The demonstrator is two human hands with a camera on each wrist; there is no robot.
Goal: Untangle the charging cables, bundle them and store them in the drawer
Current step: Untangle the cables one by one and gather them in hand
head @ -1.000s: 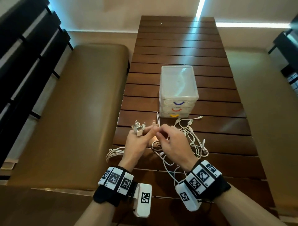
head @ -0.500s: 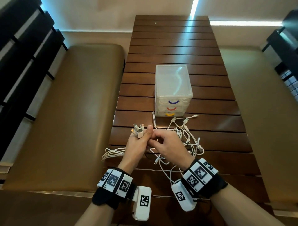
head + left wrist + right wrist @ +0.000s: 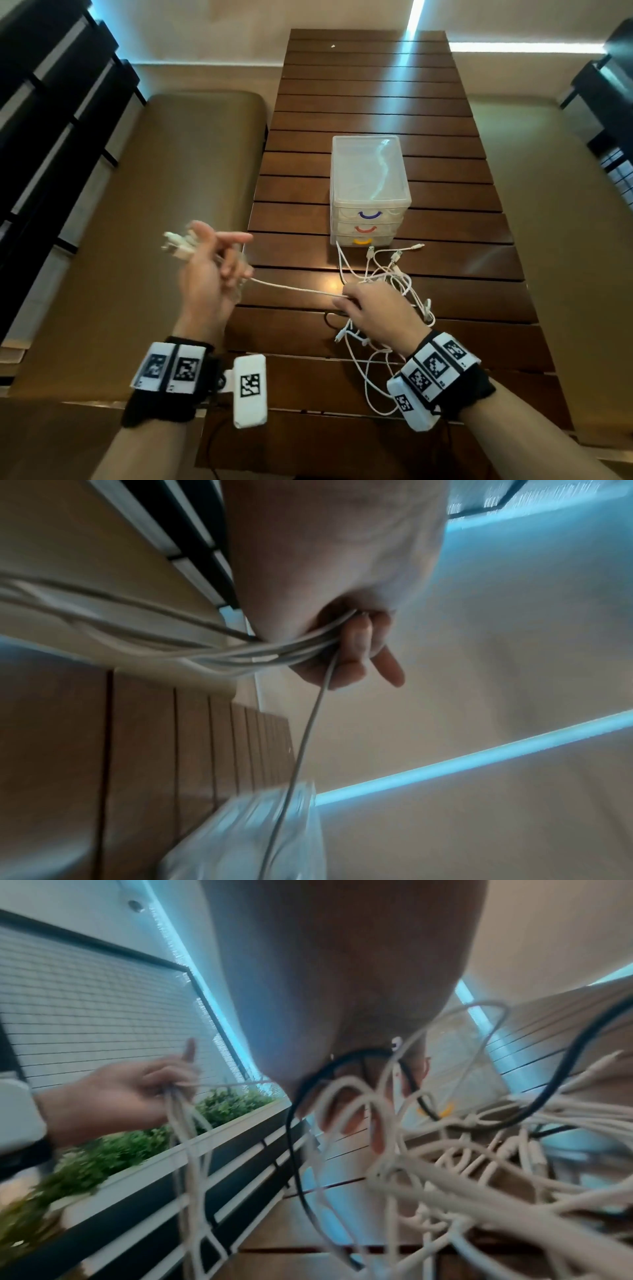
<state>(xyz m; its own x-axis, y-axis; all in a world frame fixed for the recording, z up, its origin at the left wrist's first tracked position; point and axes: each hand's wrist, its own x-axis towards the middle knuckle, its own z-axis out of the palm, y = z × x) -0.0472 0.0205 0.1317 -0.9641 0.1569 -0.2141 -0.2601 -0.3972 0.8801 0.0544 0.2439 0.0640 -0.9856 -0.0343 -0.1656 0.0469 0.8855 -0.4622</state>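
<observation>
This is looking like a seating corner of a home or a café, maybe on a balcony. A long slatted wooden counter (image 3: pixel 376 102) is standing between two padded benches (image 3: pixel 164 219). A planter with green plants (image 3: pixel 103 1150) is sitting along a dark railing (image 3: pixel 240 1164), beside a screened window (image 3: pixel 95 1007).

Dark slatted wooden table (image 3: pixel 376 85); tan padded bench (image 3: pixel 154 205) at left; green plants (image 3: pixel 103 1150) behind railing.

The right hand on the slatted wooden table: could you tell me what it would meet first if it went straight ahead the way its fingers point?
Probably the tangle of white charging cables just beyond the right hand; depth is unclear.
</observation>
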